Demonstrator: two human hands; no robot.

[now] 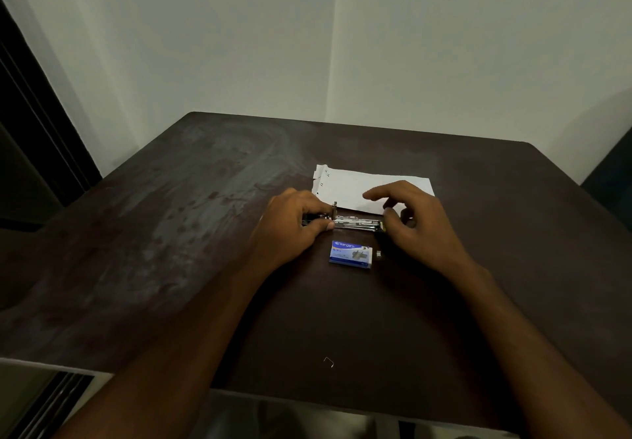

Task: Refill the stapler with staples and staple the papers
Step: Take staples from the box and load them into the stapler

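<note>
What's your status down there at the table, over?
Copy: left hand grips stapler at one end; right hand at other end, grip unclear. Stapler open. In front, staple box; behind, papers; nothing blocking.

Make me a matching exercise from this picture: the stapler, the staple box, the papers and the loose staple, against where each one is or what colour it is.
1 stapler
2 staple box
3 papers
4 loose staple

A white, farthest from the person
B alone near the table's front edge
C blue, just nearer than the stapler
D gripped by the left hand

Pairs: 1-D, 2-C, 3-A, 4-B
</note>
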